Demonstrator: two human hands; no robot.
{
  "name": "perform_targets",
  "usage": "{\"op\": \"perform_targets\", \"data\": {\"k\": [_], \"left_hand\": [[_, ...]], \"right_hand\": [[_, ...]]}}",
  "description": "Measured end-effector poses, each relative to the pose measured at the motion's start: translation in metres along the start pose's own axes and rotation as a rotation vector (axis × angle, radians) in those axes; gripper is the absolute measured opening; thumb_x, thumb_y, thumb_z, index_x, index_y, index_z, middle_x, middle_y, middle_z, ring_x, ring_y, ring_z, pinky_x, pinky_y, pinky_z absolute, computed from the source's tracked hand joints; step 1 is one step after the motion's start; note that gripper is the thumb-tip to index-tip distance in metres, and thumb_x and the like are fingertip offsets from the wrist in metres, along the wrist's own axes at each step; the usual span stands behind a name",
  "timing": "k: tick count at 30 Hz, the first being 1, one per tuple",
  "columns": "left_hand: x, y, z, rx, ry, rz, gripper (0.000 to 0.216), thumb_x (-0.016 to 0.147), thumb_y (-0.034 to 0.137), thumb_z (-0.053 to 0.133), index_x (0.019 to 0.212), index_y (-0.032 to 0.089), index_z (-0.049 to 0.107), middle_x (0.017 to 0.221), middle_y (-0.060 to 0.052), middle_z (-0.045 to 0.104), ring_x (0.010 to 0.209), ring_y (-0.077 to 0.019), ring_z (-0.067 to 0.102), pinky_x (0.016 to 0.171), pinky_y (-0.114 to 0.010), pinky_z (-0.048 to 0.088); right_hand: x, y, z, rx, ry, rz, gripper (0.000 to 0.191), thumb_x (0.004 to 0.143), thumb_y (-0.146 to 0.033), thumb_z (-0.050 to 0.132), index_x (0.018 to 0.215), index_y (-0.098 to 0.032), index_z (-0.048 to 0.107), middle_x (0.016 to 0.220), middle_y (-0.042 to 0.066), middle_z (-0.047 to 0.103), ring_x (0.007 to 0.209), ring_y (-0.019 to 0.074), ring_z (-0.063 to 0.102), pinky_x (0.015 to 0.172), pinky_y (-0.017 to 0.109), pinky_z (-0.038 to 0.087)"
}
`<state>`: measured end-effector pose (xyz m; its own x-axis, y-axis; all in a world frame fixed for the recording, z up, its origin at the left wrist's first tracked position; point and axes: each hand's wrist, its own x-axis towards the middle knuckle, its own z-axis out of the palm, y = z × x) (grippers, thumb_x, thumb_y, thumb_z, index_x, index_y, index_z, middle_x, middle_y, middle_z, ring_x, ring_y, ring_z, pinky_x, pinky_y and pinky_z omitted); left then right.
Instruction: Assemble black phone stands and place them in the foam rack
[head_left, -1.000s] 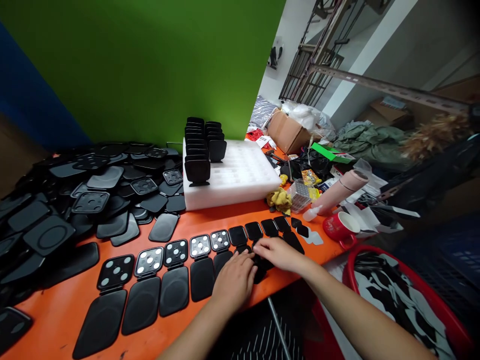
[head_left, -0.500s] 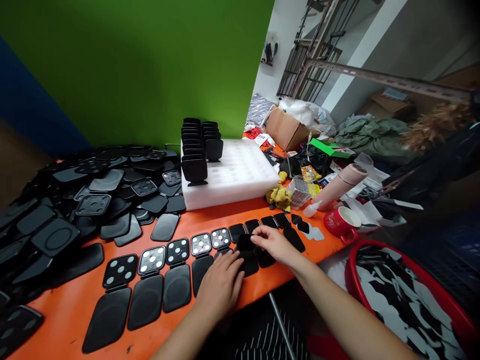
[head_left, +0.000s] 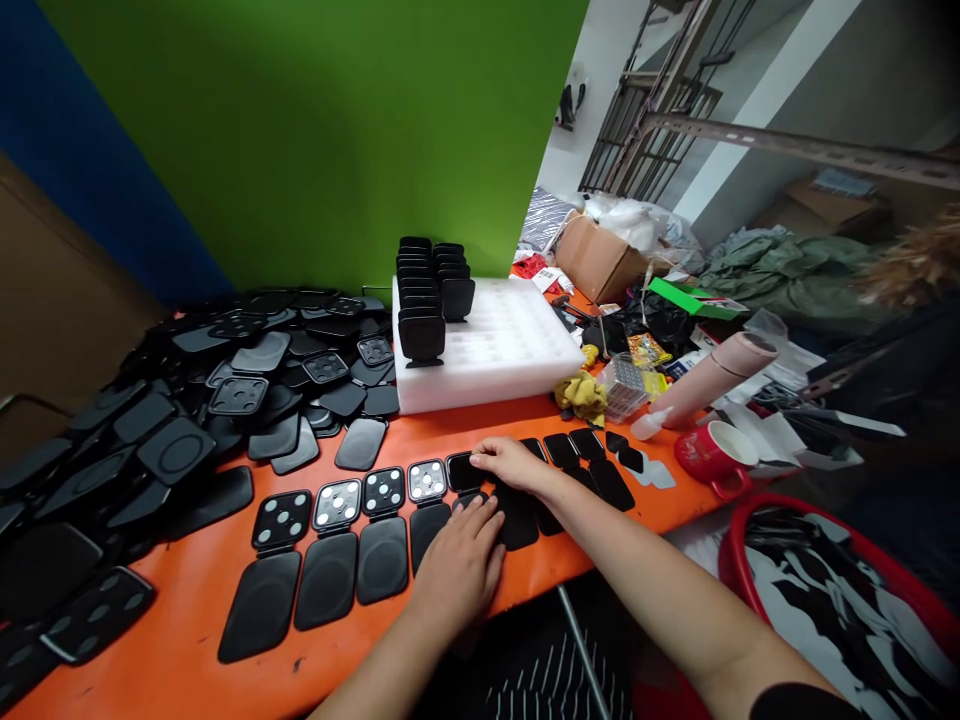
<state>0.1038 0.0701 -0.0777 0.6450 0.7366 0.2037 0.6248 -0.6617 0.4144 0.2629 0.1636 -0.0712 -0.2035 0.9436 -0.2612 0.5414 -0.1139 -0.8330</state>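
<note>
In the head view I see my left hand (head_left: 465,550) palm down, with the fingers stretched and a little spread, over the row of larger black plates (head_left: 326,580). I cannot tell if something is under its palm. My right hand (head_left: 510,465) is bent, its thumb and forefinger close together at the right edge of a small black plate (head_left: 460,472); I cannot tell if they grip it. This plate lies on the orange table (head_left: 180,620), in the upper row, just right of four dotted plates (head_left: 427,481) with pale round spots. Behind the rows is a white foam block (head_left: 487,388), where black plates stand upright (head_left: 421,338) at its left side. Left of the block is a heap of loose plates (head_left: 176,452). On the right, a red mug (head_left: 712,460) stands near a tilted pink bottle (head_left: 712,380).
</note>
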Motion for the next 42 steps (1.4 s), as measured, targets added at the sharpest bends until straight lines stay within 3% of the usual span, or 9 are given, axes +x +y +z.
{"op": "perform_targets", "data": {"k": [18, 42], "left_hand": [[0.001, 0.0, 0.001, -0.014, 0.025, 0.007, 0.036, 0.082, 0.02, 0.045, 0.118, 0.019, 0.051, 0.128, -0.007, 0.05, 0.119, -0.0246, 0.043, 0.099, -0.046, 0.037], [0.0, 0.0, 0.001, -0.041, 0.028, -0.003, 0.038, 0.081, 0.02, 0.046, 0.119, 0.021, 0.049, 0.129, -0.005, 0.049, 0.12, -0.0241, 0.041, 0.1, -0.046, 0.035]], "right_hand": [[0.01, -0.007, -0.012, -0.181, -0.098, -0.093, 0.012, 0.078, -0.025, 0.054, 0.075, -0.015, 0.06, 0.069, -0.001, 0.057, 0.064, 0.0107, 0.05, 0.059, 0.021, 0.036], [0.003, -0.024, -0.012, -0.53, -0.04, -0.125, 0.012, 0.08, -0.027, 0.053, 0.076, -0.017, 0.06, 0.08, 0.003, 0.061, 0.072, 0.0137, 0.053, 0.063, 0.023, 0.034]]}}
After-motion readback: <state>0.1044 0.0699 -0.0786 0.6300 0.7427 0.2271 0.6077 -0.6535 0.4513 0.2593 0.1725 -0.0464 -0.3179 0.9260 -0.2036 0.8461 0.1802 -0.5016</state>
